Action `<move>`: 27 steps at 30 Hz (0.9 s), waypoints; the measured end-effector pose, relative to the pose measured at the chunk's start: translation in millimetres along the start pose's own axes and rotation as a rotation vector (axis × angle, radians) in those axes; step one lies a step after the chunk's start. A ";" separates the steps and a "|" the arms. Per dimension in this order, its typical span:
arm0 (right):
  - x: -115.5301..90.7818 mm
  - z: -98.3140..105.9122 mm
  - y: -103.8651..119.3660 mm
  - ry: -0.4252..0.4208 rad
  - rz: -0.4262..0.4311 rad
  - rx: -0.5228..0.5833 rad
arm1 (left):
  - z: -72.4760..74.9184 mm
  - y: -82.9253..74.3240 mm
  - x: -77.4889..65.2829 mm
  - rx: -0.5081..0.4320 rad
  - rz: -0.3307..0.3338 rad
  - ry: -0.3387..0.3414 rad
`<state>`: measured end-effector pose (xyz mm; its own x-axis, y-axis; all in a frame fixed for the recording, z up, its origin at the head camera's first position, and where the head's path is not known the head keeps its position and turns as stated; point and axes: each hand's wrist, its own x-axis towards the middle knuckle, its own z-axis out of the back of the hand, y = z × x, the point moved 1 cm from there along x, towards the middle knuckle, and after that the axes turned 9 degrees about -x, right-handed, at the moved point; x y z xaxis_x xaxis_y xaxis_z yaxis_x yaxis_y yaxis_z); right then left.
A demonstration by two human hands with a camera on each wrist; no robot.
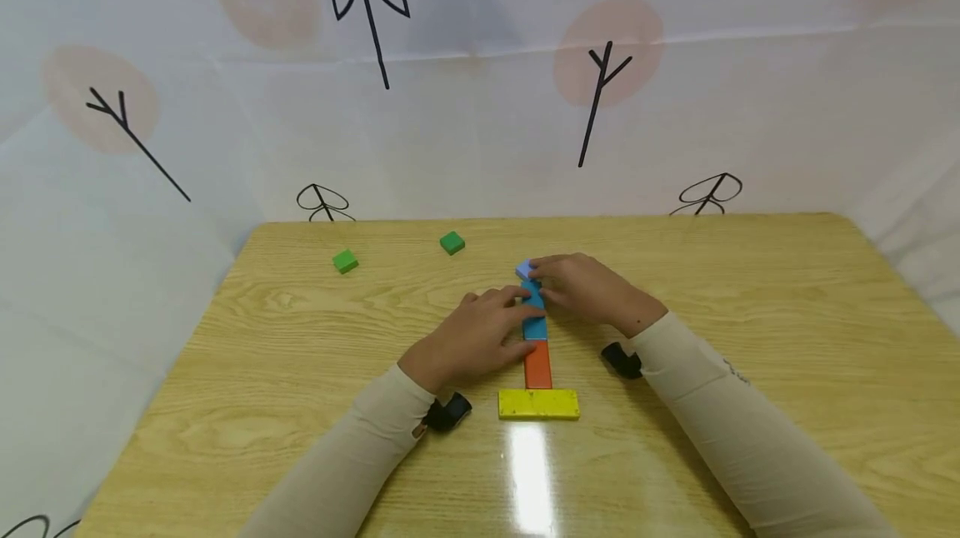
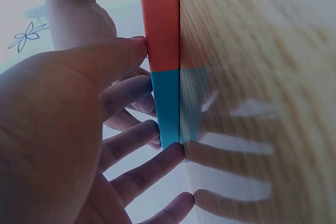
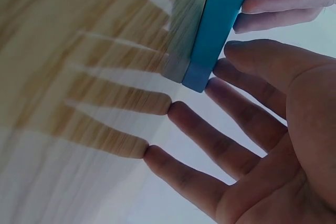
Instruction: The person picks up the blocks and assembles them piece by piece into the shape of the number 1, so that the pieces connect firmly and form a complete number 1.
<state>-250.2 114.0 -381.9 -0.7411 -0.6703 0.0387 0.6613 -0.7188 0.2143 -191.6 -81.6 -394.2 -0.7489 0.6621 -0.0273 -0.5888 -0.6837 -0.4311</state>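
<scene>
A line of flat blocks lies on the table: a yellow bar (image 1: 538,405) crosswise at the near end, then a red block (image 1: 537,367), a blue block (image 1: 535,327) and a small lavender block (image 1: 523,270) at the far end. My left hand (image 1: 476,338) rests along the left side, thumb against the red block and fingertips on the blue one. At the far end my right hand (image 1: 585,288) touches the lavender block with extended fingers, its thumb beside the blue block (image 3: 220,19). Both hands partly cover the far blocks.
Two loose green blocks lie toward the back left: a light green one (image 1: 345,261) and a darker green one (image 1: 452,242). A patterned white cloth (image 1: 480,138) hangs behind the wooden table (image 1: 750,288). Black wrist devices (image 1: 448,413) sit under both wrists.
</scene>
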 end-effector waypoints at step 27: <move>2.1 -0.7 -1.1 0.007 -0.017 0.013 | 23.8 37.9 -1.1 0.039 0.244 -0.133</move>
<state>-252.4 113.2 -382.7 -0.7516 -0.6591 0.0284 0.6469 -0.7280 0.2271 -220.3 -115.6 -389.1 -0.9019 0.4318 -0.0062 -0.3953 -0.8312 -0.3910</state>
